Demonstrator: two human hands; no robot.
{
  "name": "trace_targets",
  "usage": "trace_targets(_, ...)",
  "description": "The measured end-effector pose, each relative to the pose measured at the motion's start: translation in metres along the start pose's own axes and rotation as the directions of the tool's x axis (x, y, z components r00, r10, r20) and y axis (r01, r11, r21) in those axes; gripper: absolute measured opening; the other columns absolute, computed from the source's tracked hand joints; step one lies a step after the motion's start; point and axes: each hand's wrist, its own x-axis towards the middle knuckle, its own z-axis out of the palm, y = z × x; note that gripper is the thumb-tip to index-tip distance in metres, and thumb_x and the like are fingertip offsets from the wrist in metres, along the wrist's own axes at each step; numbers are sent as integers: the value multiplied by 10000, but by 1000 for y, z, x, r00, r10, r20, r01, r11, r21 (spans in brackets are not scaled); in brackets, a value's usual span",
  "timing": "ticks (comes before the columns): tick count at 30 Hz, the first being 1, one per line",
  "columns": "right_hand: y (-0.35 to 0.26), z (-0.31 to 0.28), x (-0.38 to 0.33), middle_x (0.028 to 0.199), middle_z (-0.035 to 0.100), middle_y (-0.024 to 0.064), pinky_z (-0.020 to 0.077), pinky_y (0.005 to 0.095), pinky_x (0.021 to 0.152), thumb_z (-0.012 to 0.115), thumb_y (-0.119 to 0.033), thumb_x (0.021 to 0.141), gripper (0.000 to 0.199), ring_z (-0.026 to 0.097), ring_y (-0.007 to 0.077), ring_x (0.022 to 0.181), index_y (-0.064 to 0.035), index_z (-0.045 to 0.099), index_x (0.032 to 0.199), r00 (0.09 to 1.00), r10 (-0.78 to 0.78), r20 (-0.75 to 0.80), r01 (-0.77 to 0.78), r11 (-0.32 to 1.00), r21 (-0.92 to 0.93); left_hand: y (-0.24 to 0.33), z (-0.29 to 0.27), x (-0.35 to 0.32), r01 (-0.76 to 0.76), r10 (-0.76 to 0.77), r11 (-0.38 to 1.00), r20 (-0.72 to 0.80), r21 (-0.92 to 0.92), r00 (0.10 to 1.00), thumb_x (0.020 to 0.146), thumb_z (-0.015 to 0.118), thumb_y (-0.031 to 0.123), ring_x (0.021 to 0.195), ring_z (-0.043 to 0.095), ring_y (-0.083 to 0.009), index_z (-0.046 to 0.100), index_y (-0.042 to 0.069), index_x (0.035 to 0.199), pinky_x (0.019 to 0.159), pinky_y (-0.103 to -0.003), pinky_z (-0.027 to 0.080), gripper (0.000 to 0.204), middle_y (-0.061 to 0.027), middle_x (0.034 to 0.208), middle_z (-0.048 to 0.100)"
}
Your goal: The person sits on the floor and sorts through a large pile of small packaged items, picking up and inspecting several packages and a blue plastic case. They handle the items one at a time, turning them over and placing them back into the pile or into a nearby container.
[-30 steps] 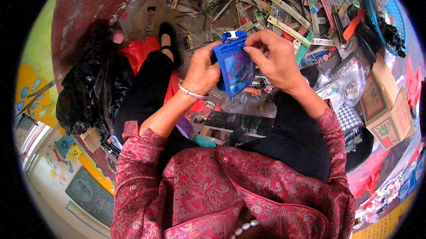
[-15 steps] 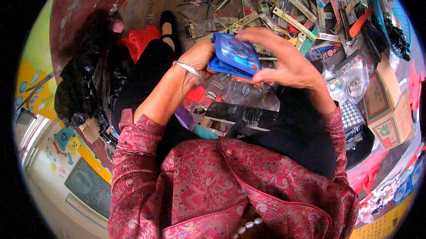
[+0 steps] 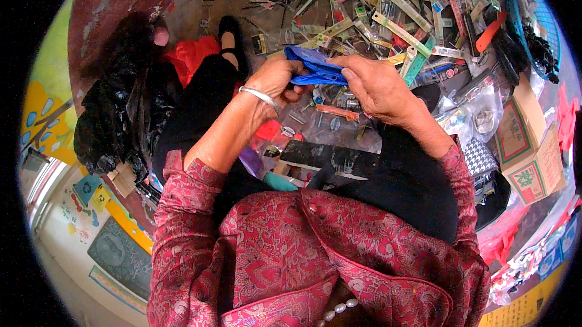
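Between my two hands is a small blue fabric wallet point(image 3: 319, 73), tipped so that its edge and folded layers face me. My left hand point(image 3: 277, 79), with a silver bangle on the wrist, is closed round the wallet's left end, its fingers curled partly out of sight. The right end is pinched between thumb and fingers of my right hand point(image 3: 379, 87). The wallet is held up above a litter of packaging on the floor. Its printed face is mostly turned away from view.
Long thin packages point(image 3: 400, 33) lie heaped ahead and to the right. An orange-handled tool point(image 3: 491, 31) lies near a blue basket point(image 3: 548, 17). Cardboard box point(image 3: 527, 145) and clear plastic bags point(image 3: 479, 108) are at right. A black plastic bag point(image 3: 115, 108) stands at left.
My right hand has come down from above the wallet and now pinches its right end. The wallet has tilted, so its printed face no longer shows much. My left hand keeps its grip.
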Motion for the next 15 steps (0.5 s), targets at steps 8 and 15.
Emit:
trace_targets(8,2,2,1,725,538,155,471,391,572,534,-106,770,226,566,333,650,12,486,957,992,-122,-46,116,986,-117,-1,5,-15,66,24,960,315,-272,949,852,404,210,904,577,-310,440,-19,1138,674,-347,533,368,-197,1056,546)
trace_targets(15,0,-5,1,753,565,171,459,401,557,473,-145,822,164,571,342,665,-15,520,910,992,106,-62,-106,994,6,-7,5,-16,-56,120,974,294,-217,948,811,487,166,1010,528,-328,381,1,1202,789,-423,493,438,-169,1122,515)
